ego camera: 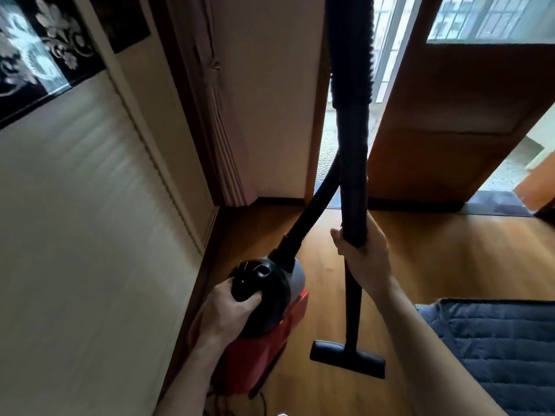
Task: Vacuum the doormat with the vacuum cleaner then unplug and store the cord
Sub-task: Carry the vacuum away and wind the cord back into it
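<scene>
red vacuum cleaner (270, 340) gripped at its top by the left hand (228, 313), black tube (354, 190) held upright by the right hand (366, 259), nozzle (347, 358) seen near the blue doormat (495, 349)

Wood flr (450, 250), cream wall (75, 235), brown door (450, 115)

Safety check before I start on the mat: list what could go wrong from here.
1. The cord lies on the floor under the vacuum cleaner, which the left hand grips; it could snag or trip you.
2. The hose arches high above the right hand gripping the wand, close to the door; it might catch there.
3. The floor nozzle is beside the doormat, not on it; pushing on could ruck its edge.
</scene>
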Tool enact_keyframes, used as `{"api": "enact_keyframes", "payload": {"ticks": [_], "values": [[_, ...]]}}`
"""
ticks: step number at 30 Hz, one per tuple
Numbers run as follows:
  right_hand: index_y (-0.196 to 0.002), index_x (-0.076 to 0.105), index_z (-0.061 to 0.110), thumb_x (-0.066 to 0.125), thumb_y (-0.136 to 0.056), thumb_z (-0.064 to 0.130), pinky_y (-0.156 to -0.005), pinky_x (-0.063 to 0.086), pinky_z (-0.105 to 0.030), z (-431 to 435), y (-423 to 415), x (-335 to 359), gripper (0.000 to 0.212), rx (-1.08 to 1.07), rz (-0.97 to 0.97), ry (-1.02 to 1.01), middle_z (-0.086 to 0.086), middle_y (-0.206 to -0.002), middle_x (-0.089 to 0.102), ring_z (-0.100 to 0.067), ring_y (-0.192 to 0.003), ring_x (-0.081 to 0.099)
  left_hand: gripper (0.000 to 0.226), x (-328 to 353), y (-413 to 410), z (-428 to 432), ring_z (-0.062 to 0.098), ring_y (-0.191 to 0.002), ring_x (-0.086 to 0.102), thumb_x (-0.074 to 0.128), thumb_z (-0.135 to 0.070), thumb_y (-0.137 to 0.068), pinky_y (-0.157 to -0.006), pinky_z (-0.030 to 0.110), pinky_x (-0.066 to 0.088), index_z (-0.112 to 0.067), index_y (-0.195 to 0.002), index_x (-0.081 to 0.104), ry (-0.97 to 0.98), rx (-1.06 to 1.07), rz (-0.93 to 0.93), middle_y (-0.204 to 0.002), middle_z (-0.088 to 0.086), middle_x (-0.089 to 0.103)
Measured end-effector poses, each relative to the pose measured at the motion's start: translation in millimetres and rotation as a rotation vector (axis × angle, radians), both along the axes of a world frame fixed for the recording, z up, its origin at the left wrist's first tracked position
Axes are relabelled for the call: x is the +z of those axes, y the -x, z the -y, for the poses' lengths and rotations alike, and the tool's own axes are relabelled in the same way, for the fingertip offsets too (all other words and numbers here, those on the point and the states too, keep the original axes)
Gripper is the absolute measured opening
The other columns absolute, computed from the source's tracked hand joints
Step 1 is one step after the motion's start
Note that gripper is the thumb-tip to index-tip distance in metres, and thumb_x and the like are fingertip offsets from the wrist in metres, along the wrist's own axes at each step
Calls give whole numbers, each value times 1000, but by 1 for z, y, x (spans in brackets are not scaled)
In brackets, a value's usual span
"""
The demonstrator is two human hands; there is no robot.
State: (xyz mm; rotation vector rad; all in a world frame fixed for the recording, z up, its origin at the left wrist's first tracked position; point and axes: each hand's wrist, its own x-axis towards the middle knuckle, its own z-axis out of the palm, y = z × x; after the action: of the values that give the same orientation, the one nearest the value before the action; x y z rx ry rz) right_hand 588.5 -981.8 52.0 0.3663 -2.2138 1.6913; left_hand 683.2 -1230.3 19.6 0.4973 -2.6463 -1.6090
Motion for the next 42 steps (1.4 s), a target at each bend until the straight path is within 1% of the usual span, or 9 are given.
{"api": "enact_keyframes", "payload": {"ticks": [3, 9, 19, 22, 25, 29, 33, 37, 42], "values": [[-112, 59, 6, 68, -88, 27, -53, 53, -55, -2, 47, 1, 33, -5, -17, 9, -5, -74, 57, -28, -61, 58, 17, 5, 49, -3, 2, -82, 68, 79, -23, -79, -72, 24, 58, -33, -83, 67, -14, -16, -17, -84, -9, 72], [-107, 58, 7, 69, -87, 21, -53, 54, -39, -14, 143, 6, 26, -31, 11, -6, -4, -72, 56, -23, -60, 58, 12, 0, 146, -9, 4, -81, 69, 78, -23, -81, -72, 29, 60, -24, -90, 72, 1, -2, -6, -83, -6, 74], [-92, 54, 25, 72, -87, 25, -53, 47, -58, -48, 366, -18, 18, 13, 110, -10, -13, -71, 51, -42, -63, 50, 10, -15, 336, -51, 4, -74, 70, 80, -26, -78, -71, 34, 60, -30, -80, 71, 56, 97, 52, -76, -11, 74], [-83, 51, 27, 75, -90, 12, -55, 47, -47, -53, 429, -18, 29, 32, 162, -34, -11, -68, 50, -29, -59, 49, 9, -13, 389, -61, 1, -75, 70, 79, -29, -78, -71, 32, 60, -31, -81, 71, 70, 136, 65, -77, -18, 73], [-80, 48, 35, 74, -89, 5, -55, 38, -18, -48, 485, -13, 41, 60, 143, -41, -10, -68, 49, -10, -60, 42, 6, -14, 431, -63, 0, -76, 70, 78, -28, -80, -68, 28, 58, -30, -82, 73, 72, 166, 69, -79, -18, 73], [-79, 48, 32, 74, -90, 5, -55, 36, -16, -32, 540, -11, 39, 120, 140, -79, -25, -73, 54, -24, -63, 46, 5, -14, 464, -60, 2, -74, 70, 78, -28, -80, -66, 27, 58, -27, -81, 73, 53, 224, 112, -78, -15, 74], [-78, 47, 29, 73, -87, 14, -55, 36, -18, -10, 578, -16, 31, 161, 129, -64, -16, -67, 49, -12, -59, 43, 8, -14, 486, -47, -1, -73, 69, 80, -24, -78, -65, 23, 56, -27, -79, 73, 66, 293, 105, -75, -18, 73], [-85, 50, 35, 73, -89, 9, -57, 42, -30, 19, 602, -26, 35, 193, 118, -93, -23, -73, 56, -37, -69, 54, 14, -16, 498, -27, -6, -74, 67, 79, -22, -79, -60, 9, 48, -31, -76, 70, 68, 307, 111, -76, -26, 70], [-84, 51, 28, 69, -85, 20, -58, 43, -31, 54, 614, -32, 20, 164, 102, -88, -23, -72, 56, -38, -67, 54, 13, -19, 507, 1, -10, -70, 63, 79, -25, -79, -58, 6, 45, -24, -73, 68, 80, 330, 134, -62, -7, 67]]}}
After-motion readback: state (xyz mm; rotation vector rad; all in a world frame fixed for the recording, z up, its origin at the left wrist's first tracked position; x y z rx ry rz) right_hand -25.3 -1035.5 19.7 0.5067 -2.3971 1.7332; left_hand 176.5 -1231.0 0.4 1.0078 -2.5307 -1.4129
